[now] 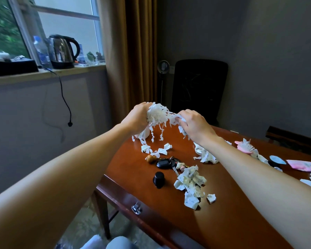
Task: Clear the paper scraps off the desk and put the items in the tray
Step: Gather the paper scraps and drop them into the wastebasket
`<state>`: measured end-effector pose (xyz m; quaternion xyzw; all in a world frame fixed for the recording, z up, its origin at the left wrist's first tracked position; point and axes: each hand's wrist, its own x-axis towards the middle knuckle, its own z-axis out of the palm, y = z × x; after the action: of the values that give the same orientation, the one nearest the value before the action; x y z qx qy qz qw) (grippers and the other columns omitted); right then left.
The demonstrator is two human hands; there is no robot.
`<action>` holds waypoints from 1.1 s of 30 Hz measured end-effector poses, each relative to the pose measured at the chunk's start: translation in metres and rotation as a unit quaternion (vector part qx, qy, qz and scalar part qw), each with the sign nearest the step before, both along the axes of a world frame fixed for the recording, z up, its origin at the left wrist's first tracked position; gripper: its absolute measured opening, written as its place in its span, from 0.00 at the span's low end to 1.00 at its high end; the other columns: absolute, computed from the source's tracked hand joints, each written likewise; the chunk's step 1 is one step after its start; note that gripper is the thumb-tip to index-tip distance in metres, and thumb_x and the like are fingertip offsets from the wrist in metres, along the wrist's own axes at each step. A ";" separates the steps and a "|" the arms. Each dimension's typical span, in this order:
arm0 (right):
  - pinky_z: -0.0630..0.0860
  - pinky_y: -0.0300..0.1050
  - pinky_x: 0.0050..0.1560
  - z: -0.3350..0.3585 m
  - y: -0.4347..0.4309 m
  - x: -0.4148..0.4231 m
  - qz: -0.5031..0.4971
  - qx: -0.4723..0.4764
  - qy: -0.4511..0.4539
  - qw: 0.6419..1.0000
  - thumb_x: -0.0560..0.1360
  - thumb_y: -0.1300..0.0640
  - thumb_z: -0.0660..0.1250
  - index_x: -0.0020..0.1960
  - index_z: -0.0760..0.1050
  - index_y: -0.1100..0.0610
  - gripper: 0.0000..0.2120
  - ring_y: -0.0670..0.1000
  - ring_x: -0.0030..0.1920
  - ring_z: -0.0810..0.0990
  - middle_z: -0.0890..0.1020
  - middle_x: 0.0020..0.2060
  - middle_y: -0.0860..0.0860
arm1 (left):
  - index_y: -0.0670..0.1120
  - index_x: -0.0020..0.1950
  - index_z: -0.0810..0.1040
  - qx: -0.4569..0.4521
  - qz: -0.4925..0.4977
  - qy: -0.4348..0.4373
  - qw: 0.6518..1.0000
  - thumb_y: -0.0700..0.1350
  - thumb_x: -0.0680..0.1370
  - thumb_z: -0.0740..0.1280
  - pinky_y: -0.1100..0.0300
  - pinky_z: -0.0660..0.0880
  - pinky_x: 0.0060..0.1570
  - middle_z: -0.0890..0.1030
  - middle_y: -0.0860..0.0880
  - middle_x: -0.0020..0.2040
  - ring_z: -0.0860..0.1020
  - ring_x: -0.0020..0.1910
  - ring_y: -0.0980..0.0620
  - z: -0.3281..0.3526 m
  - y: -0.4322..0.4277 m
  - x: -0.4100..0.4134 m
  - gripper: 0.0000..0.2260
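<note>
White shredded paper strips point(158, 114), tangled into a loose wad, are held in the air beyond the black car key fob point(163, 163), over the far-left part of the red-brown polished wooden desk point(133, 168). The left hand point(136, 119) has its fingers curled round the bulk of the wad. The right hand point(194, 124) pinches the other end, thumb and fingers closed on the paper. Several strips dangle, and the longest trails down to the desk top just beyond the fob.

The step looks like gathering this tangle into one handful. It would go best if the right hand fed the hanging tails into the left and the wad were squeezed tight before being carried off, since loose ends are likely to tear and drop. The trailing chain lies close to the small brown gourd-shaped charm point(150, 158) just left of the fob, so lifting straight up should keep it from snagging.

More work lies near the fob: a heap of crumpled white paper scraps point(191, 184) to its near right, and a pink plastic hairbrush point(245, 146) well to its right.

No tray is in view, nor any bin for the scraps. A pale rounded thing under the left hand is mostly hidden, and I cannot tell whether it is a cup or paper. The right forearm covers part of the desk right of the fob, and the frame's edge cuts off more scraps there.
</note>
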<state>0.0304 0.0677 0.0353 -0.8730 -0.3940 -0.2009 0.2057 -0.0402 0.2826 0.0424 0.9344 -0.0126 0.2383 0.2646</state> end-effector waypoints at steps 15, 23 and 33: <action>0.70 0.44 0.45 0.002 0.053 -0.042 0.066 -0.006 -0.023 0.998 0.83 0.52 0.59 0.56 0.76 0.60 0.13 0.54 0.49 0.76 0.78 0.46 0.55 | 0.45 0.50 0.79 0.032 0.056 -0.019 0.998 0.36 0.74 0.69 0.57 0.78 0.45 0.78 0.48 0.48 0.78 0.47 0.50 0.003 0.040 -0.072 0.07; 0.70 0.45 0.44 -0.005 0.102 -0.079 0.125 -0.009 -0.012 0.992 0.83 0.53 0.59 0.53 0.76 0.61 0.12 0.54 0.47 0.75 0.77 0.44 0.54 | 0.49 0.49 0.76 0.015 0.106 -0.003 0.994 0.33 0.74 0.67 0.62 0.71 0.41 0.77 0.49 0.47 0.77 0.45 0.51 -0.008 0.071 -0.132 0.11; 0.71 0.47 0.46 -0.030 0.177 -0.136 0.201 0.002 0.042 0.979 0.83 0.53 0.59 0.54 0.76 0.60 0.12 0.55 0.50 0.76 0.78 0.47 0.55 | 0.44 0.54 0.77 0.016 0.200 0.027 0.979 0.30 0.72 0.65 0.51 0.78 0.46 0.78 0.45 0.50 0.78 0.48 0.46 -0.035 0.133 -0.209 0.14</action>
<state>-0.1053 0.2444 0.0053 -0.7835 -0.5517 -0.1192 0.2599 -0.2489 0.4154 0.0077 0.9283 0.1781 0.2608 0.1963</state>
